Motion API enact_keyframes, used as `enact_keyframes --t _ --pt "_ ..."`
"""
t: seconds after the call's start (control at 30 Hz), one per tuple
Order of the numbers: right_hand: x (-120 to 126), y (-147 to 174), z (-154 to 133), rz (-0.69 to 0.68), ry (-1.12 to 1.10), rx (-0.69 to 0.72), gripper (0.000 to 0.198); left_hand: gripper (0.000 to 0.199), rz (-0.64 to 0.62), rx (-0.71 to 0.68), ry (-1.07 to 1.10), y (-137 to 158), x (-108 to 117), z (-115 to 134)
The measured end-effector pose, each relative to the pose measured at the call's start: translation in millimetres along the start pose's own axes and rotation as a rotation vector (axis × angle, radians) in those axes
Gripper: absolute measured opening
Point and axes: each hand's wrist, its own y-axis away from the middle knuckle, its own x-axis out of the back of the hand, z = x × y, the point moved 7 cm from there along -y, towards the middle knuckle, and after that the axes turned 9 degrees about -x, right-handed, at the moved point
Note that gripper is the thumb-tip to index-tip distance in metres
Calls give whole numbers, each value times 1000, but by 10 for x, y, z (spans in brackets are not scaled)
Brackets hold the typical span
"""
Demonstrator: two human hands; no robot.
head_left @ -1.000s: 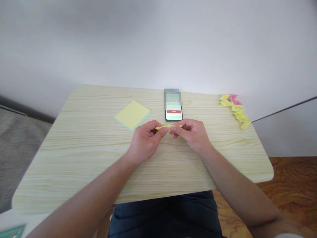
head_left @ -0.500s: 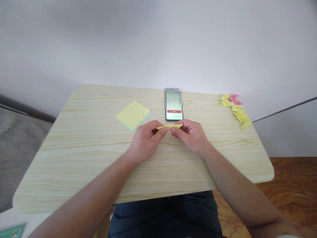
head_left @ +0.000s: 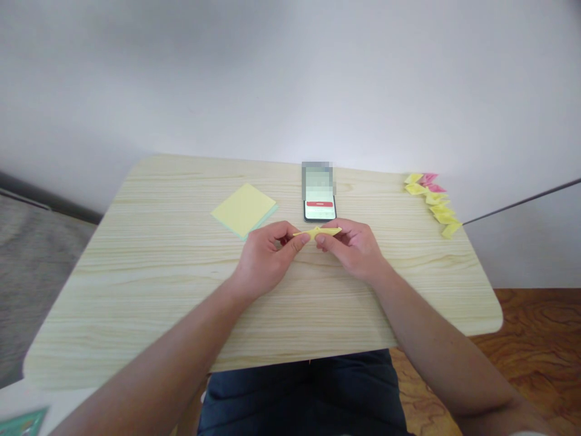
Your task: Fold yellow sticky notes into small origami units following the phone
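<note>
- Done, as I judge: several folded yellow and pink pieces point(head_left: 440, 213) lie in a row toward the far right corner of the table point(head_left: 149, 254).
- In work: the folded yellow paper point(head_left: 327, 231) is at the middle, nearer to the far edge; left hand point(head_left: 265, 260) and right hand point(head_left: 358, 249) both pinch it with thumb and fingers. Whether its folding is complete, I cannot tell.
- Left: flat paper sheets point(head_left: 244, 209), near the far edge, appear not folded.
</note>
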Motion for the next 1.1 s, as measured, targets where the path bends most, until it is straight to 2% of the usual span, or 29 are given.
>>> enact_keyframes --t 0.13,0.33,0.53,0.63,0.8,1.1 --pt "2 -10 11 -32 -42 -1 25 26 40 20 103 4 25 -15" --pt "-26 -20 29 -39 -79 -33 28 22 115 -12 35 13 97 -7" --pt "95 -37 2 107 -238 44 26 16 180 -38 -24 5 171 40" --pt "143 -44 4 173 -229 63 24 17 200 -28 -30 8 172 27" --pt "108 -41 16 154 -210 57 26 23 230 1 50 25 139 -44" --pt "124 -28 4 177 -182 47 23 18 248 60 51 24 166 -69"
